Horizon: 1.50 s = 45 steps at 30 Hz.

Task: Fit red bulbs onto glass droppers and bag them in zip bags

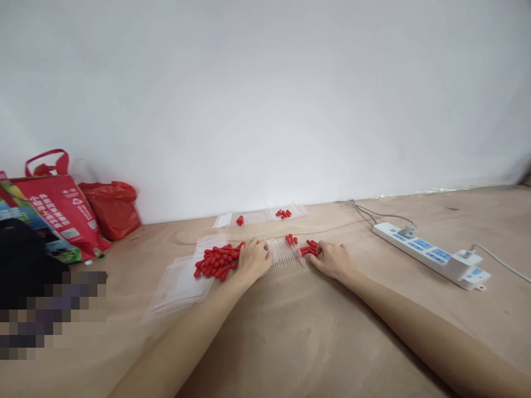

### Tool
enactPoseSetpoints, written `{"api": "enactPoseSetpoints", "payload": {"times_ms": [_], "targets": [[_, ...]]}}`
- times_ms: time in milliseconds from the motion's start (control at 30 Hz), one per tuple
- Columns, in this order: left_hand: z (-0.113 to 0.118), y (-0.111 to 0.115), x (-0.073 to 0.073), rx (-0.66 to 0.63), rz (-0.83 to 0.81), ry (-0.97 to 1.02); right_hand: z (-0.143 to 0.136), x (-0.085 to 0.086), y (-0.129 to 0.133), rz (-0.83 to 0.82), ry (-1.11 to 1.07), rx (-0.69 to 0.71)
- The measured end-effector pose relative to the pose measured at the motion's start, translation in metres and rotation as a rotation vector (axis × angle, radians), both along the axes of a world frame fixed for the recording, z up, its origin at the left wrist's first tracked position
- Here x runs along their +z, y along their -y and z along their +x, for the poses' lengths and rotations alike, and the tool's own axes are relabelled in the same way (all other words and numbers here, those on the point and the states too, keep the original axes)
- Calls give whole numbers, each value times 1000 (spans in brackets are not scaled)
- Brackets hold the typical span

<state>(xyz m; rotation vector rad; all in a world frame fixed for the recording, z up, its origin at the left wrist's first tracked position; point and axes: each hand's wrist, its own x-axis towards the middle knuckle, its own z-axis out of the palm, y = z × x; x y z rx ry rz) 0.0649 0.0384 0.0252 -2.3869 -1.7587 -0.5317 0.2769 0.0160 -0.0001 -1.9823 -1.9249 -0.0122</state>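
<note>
A heap of red dropper bulbs (215,261) lies on clear plastic bags (178,284), left of centre on the table. Beside the heap, my left hand (254,257) is curled, its fingertips at the left end of a row of thin clear glass tubes (284,252). What it holds, if anything, is hidden. Across the right end of that row, some tubes bear red bulbs (291,239). My right hand (332,258) is closed with thumb and fingers around a few red bulbs (310,248) pointing toward it.
Against the wall, a second row of clear tubes (256,217) lies with red bulbs (284,214) on plastic bags. A white power strip (423,251) with plugs and cables sits to the right. Red bags (114,210) and a dark item (25,260) are at the left.
</note>
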Motion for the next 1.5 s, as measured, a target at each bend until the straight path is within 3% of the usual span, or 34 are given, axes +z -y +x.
{"api": "enactPoseSetpoints", "payload": {"times_ms": [167,533,733,967,1133,1267,1367,1500], "targets": [[22,-23,1,116,-75,-28,1,-3,-1,-21,45,-35],[46,-31,10,252,-204,-92,3,-8,-6,-43,65,-47],[56,-41,18,310,-296,-83,6,-4,-2,67,-19,-56],[56,-50,20,349,-399,-34,-6,-7,7,221,-237,83],[40,-40,34,197,-354,13,-8,-7,13,328,-292,158],[3,-4,38,15,-260,50,-15,-4,24,362,-218,409],[-32,31,22,-145,-168,104,-29,-3,31,300,-116,572],[-63,58,-10,-364,23,146,-46,-3,35,245,-15,595]]}}
